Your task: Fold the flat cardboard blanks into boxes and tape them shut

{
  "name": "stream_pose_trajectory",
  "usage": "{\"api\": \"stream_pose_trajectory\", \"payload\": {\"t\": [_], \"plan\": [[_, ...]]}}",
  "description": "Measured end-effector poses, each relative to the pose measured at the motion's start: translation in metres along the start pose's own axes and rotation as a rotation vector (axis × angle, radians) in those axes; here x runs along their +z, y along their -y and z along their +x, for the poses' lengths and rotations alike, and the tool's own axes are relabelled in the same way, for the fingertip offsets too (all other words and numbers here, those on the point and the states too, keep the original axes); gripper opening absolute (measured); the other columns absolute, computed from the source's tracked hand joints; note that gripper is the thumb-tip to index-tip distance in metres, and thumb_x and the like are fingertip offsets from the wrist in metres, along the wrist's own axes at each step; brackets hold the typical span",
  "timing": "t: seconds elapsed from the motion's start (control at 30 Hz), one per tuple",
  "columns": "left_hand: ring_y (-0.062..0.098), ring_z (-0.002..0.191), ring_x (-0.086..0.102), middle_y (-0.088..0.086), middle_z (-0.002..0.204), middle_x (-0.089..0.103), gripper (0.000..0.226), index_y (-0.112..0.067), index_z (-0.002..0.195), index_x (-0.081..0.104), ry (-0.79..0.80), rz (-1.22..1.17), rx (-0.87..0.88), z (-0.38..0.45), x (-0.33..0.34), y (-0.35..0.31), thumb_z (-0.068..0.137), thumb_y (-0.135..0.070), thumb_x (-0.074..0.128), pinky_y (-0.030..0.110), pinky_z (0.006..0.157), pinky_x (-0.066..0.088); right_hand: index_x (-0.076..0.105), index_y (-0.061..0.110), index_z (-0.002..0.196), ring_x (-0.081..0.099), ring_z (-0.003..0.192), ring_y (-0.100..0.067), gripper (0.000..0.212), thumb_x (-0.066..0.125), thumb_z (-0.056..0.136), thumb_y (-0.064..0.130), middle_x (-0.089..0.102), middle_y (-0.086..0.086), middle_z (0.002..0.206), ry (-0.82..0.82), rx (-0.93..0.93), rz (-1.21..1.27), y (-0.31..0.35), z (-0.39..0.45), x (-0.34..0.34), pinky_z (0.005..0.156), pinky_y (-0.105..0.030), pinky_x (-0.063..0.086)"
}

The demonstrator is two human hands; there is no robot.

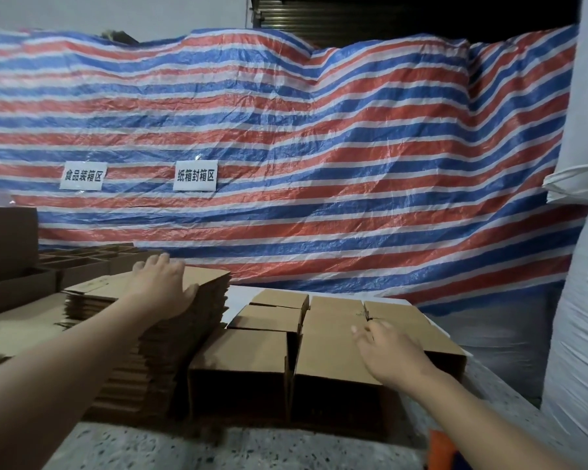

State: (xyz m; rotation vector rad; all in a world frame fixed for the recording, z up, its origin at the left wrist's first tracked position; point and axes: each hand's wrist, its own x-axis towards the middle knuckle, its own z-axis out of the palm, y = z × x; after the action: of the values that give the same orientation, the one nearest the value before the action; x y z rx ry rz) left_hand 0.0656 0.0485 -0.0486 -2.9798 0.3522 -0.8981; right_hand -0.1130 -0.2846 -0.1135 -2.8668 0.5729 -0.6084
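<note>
While the left hand lies flat, fingers straight and spread, on top of a tall stack of flat cardboard blanks, the right hand hovers at or on the lid of a folded box, its fingers loosely spread and holding nothing; whether it touches the lid cannot be told. The blanks are plain brown corrugated board, their layered edges ragged down the stack's side, standing at the left of a speckled stone-like bench. Just right of the stack sit several squared brown boxes, closely packed. Behind hangs a crinkled tarpaulin striped red, white and blue, bearing two white signs. More open cartons crowd the far left, and a white woven sack rises at the right edge.
</note>
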Motion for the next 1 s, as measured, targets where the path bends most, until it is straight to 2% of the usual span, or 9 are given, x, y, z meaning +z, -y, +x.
{"api": "stream_pose_trajectory", "payload": {"t": [0.17,0.3,0.5,0.57,0.63,0.73,0.87,0.93,1.0], "plan": [[0.028,0.132,0.043,0.01,0.142,0.048,0.062,-0.022,0.14,0.042,0.176,-0.004,0.014,-0.004,0.017,0.008,0.095,-0.063,0.033,0.044,0.109,0.033,0.056,0.017,0.129,0.051,0.128,-0.027,0.055,0.025,0.103,0.054,0.057,-0.007,0.138,0.0,-0.06,0.011,0.019,0.005,-0.001,0.105,-0.041,0.039],[0.023,0.12,0.053,0.004,0.129,0.057,0.045,-0.023,0.138,0.043,0.224,-0.022,0.08,-0.014,0.025,0.008,0.1,-0.047,0.037,0.04,0.103,0.043,0.054,0.016,0.132,0.047,0.132,-0.026,0.057,0.024,0.103,0.055,0.054,-0.005,0.142,0.008,-0.096,0.013,0.033,0.005,0.003,0.108,-0.043,0.037],[0.021,0.11,0.058,0.0,0.122,0.062,0.034,-0.025,0.13,0.05,0.054,-0.122,0.076,-0.03,0.025,0.004,0.1,-0.039,0.043,0.037,0.093,0.048,0.052,0.019,0.133,0.044,0.135,-0.023,0.057,0.021,0.103,0.057,0.054,-0.002,0.141,0.027,-0.118,0.01,0.05,0.006,0.01,0.11,-0.047,0.029],[0.021,0.106,0.06,0.001,0.12,0.065,0.032,-0.022,0.126,0.054,-0.022,-0.219,0.071,-0.036,0.023,0.002,0.099,-0.038,0.049,0.033,0.082,0.05,0.052,0.02,0.134,0.044,0.134,-0.024,0.057,0.021,0.103,0.057,0.054,-0.002,0.141,0.03,-0.118,0.01,0.055,0.005,0.009,0.109,-0.046,0.029],[0.019,0.094,0.062,-0.001,0.108,0.068,0.028,-0.021,0.116,0.061,-0.108,-0.27,0.103,-0.043,0.016,0.003,0.097,-0.039,0.053,0.03,0.069,0.049,0.054,0.02,0.131,0.047,0.131,-0.024,0.055,0.023,0.103,0.056,0.056,-0.001,0.138,0.025,-0.122,0.015,0.061,0.004,0.006,0.107,-0.045,0.031],[0.019,0.08,0.064,-0.003,0.092,0.071,0.025,-0.021,0.099,0.072,-0.32,-0.317,0.216,-0.051,-0.005,0.004,0.092,-0.042,0.061,0.031,0.062,0.052,0.054,0.02,0.132,0.049,0.129,-0.026,0.056,0.023,0.103,0.057,0.056,-0.002,0.137,0.014,-0.132,0.028,0.07,0.002,-0.001,0.109,-0.046,0.031],[0.024,0.071,0.07,-0.001,0.086,0.076,0.017,-0.018,0.096,0.078,-0.575,-0.492,0.324,-0.059,-0.058,-0.004,0.084,-0.03,0.076,0.037,0.06,0.056,0.05,0.02,0.134,0.049,0.128,-0.025,0.056,0.025,0.102,0.058,0.054,-0.002,0.139,-0.018,-0.136,0.082,0.079,0.004,-0.02,0.109,-0.048,0.031],[0.02,0.068,0.068,-0.002,0.082,0.075,0.013,-0.019,0.095,0.078,-0.624,-0.611,0.333,-0.06,-0.086,-0.011,0.084,-0.024,0.076,0.035,0.06,0.055,0.045,0.018,0.141,0.047,0.132,-0.025,0.059,0.031,0.102,0.059,0.05,-0.003,0.145,-0.045,-0.128,0.222,0.08,0.006,-0.033,0.109,-0.045,0.036],[0.01,0.071,0.066,-0.011,0.08,0.073,0.008,-0.025,0.092,0.077,-0.623,-0.766,0.301,-0.063,-0.111,-0.018,0.086,-0.027,0.074,0.028,0.061,0.052,0.043,0.015,0.146,0.047,0.134,-0.024,0.065,0.041,0.099,0.061,0.047,-0.005,0.149,-0.081,-0.106,0.496,0.079,0.006,-0.049,0.107,-0.043,0.041]]}}
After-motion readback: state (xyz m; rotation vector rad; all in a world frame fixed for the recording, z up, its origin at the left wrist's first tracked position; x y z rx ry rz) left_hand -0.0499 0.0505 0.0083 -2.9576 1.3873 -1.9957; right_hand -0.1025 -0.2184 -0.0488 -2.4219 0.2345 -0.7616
